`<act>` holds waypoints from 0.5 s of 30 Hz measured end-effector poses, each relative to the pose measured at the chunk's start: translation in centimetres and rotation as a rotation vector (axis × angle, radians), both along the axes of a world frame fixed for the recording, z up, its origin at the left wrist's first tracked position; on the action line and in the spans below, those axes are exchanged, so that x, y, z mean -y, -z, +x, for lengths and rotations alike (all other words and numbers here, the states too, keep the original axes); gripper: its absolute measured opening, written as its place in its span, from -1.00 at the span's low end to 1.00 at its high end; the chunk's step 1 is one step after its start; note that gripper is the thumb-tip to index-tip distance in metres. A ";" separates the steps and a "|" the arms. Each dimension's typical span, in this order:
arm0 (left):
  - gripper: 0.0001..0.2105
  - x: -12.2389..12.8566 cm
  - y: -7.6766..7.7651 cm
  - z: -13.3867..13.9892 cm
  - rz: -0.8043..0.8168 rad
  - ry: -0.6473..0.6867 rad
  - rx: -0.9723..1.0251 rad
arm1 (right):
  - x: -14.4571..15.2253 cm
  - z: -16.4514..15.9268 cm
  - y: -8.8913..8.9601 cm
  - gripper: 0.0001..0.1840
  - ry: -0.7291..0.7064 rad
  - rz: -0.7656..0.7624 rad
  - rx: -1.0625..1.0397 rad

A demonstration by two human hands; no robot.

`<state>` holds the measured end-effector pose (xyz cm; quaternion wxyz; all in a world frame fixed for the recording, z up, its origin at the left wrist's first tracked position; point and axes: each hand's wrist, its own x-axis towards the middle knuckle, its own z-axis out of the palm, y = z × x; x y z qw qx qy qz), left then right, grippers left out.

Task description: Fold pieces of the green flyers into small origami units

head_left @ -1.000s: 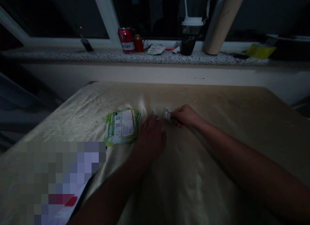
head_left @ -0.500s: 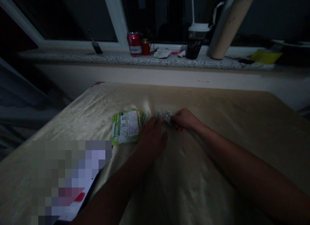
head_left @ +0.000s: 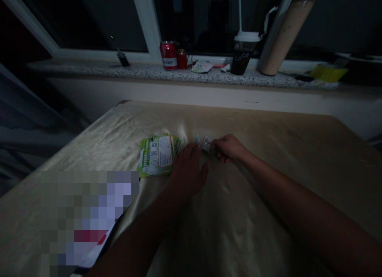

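Note:
My left hand [head_left: 188, 167] lies flat on the cloth-covered table with fingers stretched and thumb apart. Its fingertips rest at a small crumpled printed wrapper piece [head_left: 198, 140]. A second small printed wrapper piece [head_left: 206, 143] stands just right of it, between my hands. Close by on the right, my right hand [head_left: 228, 147] is closed in a pinch, its fingertips beside that piece. What the pinch holds is too dark and small to tell. Left of my left hand, partly beneath its fingers, lies a green and white printed pouch [head_left: 158, 153].
A blurred-out flat object with a dark edge [head_left: 104, 237] lies at the table's front left. On the granite sill [head_left: 143, 70] stand a red can [head_left: 168, 56], a small red container [head_left: 182, 59], a black cup with straw [head_left: 240, 62], a cardboard tube [head_left: 279, 46] and a yellow packet [head_left: 330, 73].
My right hand has shifted slightly right, away from the second wrapper piece. The left hand stays on the table. The whole view has moved a little.

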<state>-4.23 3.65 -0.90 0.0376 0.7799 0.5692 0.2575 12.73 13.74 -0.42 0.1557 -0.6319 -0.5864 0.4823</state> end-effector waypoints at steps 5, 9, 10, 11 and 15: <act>-0.64 0.2 -0.1 -0.2 -0.002 -0.025 -0.014 | 0.1 0.5 0.7 -0.62 0.015 -0.045 -0.031; -0.62 0.0 -1.0 -2.1 -0.036 -0.067 -0.037 | 0.5 0.9 1.5 -0.63 0.033 0.030 -0.064; -0.63 -0.1 -1.4 -3.0 -0.053 -0.104 -0.037 | 0.7 1.0 1.7 -0.63 0.039 0.067 -0.073; -0.62 -0.2 -1.8 -4.0 -0.062 -0.143 -0.040 | 1.0 1.1 1.8 -0.63 0.044 0.102 -0.081; -0.59 -0.7 -3.0 -7.9 -0.220 -0.239 -0.135 | 2.7 1.6 2.3 -0.48 0.072 0.320 -0.125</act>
